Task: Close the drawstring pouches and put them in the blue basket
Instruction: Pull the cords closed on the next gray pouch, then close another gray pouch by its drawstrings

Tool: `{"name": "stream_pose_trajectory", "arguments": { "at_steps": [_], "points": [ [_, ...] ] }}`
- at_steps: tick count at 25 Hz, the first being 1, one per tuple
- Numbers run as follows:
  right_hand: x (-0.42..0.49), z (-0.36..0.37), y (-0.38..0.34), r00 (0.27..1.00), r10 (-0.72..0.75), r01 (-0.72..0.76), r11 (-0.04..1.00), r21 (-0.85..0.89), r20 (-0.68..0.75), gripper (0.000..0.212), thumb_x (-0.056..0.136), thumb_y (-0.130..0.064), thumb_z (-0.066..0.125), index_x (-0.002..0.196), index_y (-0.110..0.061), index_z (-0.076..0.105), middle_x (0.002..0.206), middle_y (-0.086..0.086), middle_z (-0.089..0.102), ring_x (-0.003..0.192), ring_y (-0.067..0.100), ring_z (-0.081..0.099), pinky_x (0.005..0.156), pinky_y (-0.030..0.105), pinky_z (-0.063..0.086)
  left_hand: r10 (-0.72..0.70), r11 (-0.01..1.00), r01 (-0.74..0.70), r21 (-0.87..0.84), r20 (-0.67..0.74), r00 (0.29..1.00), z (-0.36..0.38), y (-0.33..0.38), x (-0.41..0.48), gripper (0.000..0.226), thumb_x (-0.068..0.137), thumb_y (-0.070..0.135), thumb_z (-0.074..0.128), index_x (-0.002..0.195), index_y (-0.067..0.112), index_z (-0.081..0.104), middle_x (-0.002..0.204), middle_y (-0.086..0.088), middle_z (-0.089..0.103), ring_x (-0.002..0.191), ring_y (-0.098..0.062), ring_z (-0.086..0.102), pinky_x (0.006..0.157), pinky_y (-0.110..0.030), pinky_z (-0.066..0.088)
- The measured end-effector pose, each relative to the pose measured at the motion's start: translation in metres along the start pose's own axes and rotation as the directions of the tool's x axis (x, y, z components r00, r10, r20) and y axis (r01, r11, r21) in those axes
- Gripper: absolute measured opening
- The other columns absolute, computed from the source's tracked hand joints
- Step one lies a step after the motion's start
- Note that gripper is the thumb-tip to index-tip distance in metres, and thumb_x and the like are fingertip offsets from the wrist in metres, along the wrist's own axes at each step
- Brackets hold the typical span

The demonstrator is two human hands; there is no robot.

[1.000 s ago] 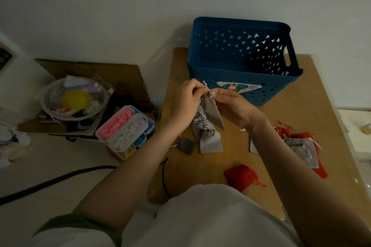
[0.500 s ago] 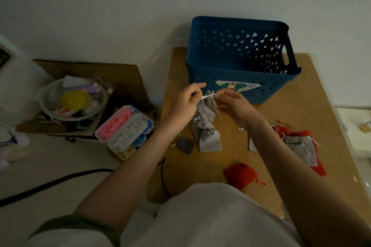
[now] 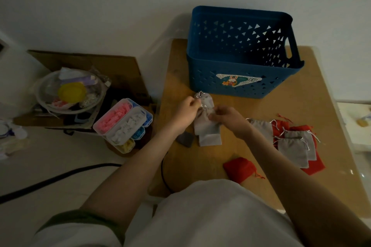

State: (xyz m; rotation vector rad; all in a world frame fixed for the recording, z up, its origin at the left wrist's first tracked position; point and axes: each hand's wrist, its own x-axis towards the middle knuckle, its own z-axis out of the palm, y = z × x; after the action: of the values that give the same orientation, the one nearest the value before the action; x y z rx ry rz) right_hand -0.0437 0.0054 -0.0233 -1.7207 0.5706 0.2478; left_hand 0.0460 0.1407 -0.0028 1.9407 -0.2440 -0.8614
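Near the table's [image 3: 301,106] left edge, the left hand [image 3: 187,113] pinches a grey pouch's [image 3: 203,124] cords [image 3: 200,94]. The right hand [image 3: 230,120] grips its cloth, probably bracing the pull.

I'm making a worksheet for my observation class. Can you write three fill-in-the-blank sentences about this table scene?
The left hand and right hand both hold a ___ fabric drawstring pouch.
The blue plastic basket has holes shaped like ___.
The lone small fabric pouch lying nearest the person on the wooden table is ___.
Missing words: grey; triangles; red.
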Motion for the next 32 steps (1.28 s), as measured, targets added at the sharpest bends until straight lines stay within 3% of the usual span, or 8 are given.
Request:
{"name": "stream_pose_trajectory", "arguments": {
  "at_steps": [5, 11, 16, 20, 23, 26, 29, 32],
  "points": [
    [0.003, 0.003, 0.047, 0.978, 0.191, -0.192, 0.981, -0.003, 0.079, 0.005, 0.092, -0.013, 0.060, 0.092, -0.017, 0.063, 0.089, 0.004, 0.061, 0.085, 0.019, 0.056, 0.071, 0.030, 0.046, -0.250, 0.966, 0.253, -0.059, 0.058, 0.967, 0.000, -0.021, 0.000, 0.027, 0.102, 0.035, 0.036, 0.112, 0.014, 0.050, 0.102, -0.002, 0.054, 0.095, -0.016, 0.054, 0.089, -0.034, 0.046],
    [0.008, 0.014, 0.092, 0.959, 0.202, -0.220, 0.973, -0.071, -0.199, 0.009, 0.087, -0.014, 0.065, 0.096, -0.017, 0.064, 0.090, 0.006, 0.063, 0.091, 0.028, 0.061, 0.081, 0.044, 0.053, -0.329, 0.938, 0.341, -0.058, 0.156, 0.931, 0.007, -0.046, 0.006, 0.043, 0.100, 0.017, 0.042, 0.142, 0.018, 0.034, 0.137, -0.009, 0.042, 0.124, -0.026, 0.043, 0.103, -0.038, 0.040],
    [0.014, 0.024, 0.100, 0.913, 0.294, -0.290, 0.955, 0.054, -0.282, 0.046, 0.083, -0.016, 0.072, 0.123, -0.007, 0.053, 0.109, 0.012, 0.062, 0.100, 0.027, 0.060, 0.081, 0.041, 0.053, -0.325, 0.931, 0.354, -0.092, 0.240, 0.915, 0.020, -0.063, 0.021, 0.061, 0.092, 0.000, 0.047, 0.146, 0.022, 0.031, 0.144, -0.005, 0.043, 0.130, -0.025, 0.041, 0.109, -0.046, 0.035],
    [0.020, 0.027, 0.092, 0.932, 0.242, -0.240, 0.970, 0.039, -0.269, 0.040, 0.085, -0.011, 0.067, 0.122, -0.009, 0.051, 0.101, 0.005, 0.059, 0.093, 0.017, 0.055, 0.065, 0.018, 0.042, -0.280, 0.952, 0.300, -0.057, 0.232, 0.932, 0.026, -0.062, 0.028, 0.060, 0.094, -0.001, 0.043, 0.148, 0.021, 0.027, 0.146, -0.001, 0.040, 0.131, -0.021, 0.040, 0.106, -0.036, 0.038],
    [0.019, 0.014, 0.093, 0.942, 0.221, -0.214, 0.975, 0.054, -0.251, 0.038, 0.086, -0.006, 0.064, 0.123, -0.006, 0.054, 0.107, 0.009, 0.060, 0.104, 0.025, 0.059, 0.078, 0.028, 0.049, -0.214, 0.968, 0.214, 0.129, -0.016, 0.977, 0.029, -0.060, 0.033, 0.039, 0.097, 0.016, 0.046, 0.136, 0.018, 0.042, 0.128, -0.003, 0.052, 0.115, -0.022, 0.052, 0.084, -0.029, 0.044],
    [0.010, -0.016, 0.099, 0.893, 0.191, -0.248, 0.964, -0.092, -0.407, 0.046, 0.088, -0.001, 0.057, 0.133, -0.005, 0.046, 0.122, 0.016, 0.055, 0.112, 0.030, 0.054, 0.088, 0.036, 0.047, -0.047, 0.977, 0.076, 0.198, -0.147, 0.988, 0.041, -0.049, 0.035, 0.022, 0.094, 0.012, 0.051, 0.115, 0.014, 0.051, 0.103, 0.001, 0.055, 0.099, -0.018, 0.056, 0.075, -0.025, 0.046],
    [0.001, -0.050, 0.110, 0.819, 0.119, -0.400, 0.820, -0.410, -0.561, 0.058, 0.090, -0.002, 0.051, 0.145, -0.009, 0.031, 0.137, 0.019, 0.041, 0.127, 0.037, 0.038, 0.100, 0.044, 0.037, 0.098, 0.948, -0.050, 0.315, -0.139, 0.985, 0.058, -0.031, 0.036, 0.013, 0.094, 0.012, 0.051, 0.107, 0.011, 0.052, 0.097, -0.001, 0.054, 0.085, -0.011, 0.051, 0.063, -0.011, 0.039],
    [-0.004, -0.070, 0.123, 0.723, 0.265, -0.634, 0.621, -0.460, -0.638, 0.055, 0.091, -0.015, 0.052, 0.143, -0.019, 0.035, 0.144, 0.019, 0.027, 0.132, 0.040, 0.024, 0.107, 0.052, 0.027, 0.133, 0.933, -0.107, 0.344, -0.054, 0.990, 0.076, -0.021, 0.040, 0.013, 0.094, 0.013, 0.052, 0.106, 0.010, 0.053, 0.099, -0.003, 0.057, 0.091, -0.014, 0.056, 0.071, -0.015, 0.043]
  ]
}}
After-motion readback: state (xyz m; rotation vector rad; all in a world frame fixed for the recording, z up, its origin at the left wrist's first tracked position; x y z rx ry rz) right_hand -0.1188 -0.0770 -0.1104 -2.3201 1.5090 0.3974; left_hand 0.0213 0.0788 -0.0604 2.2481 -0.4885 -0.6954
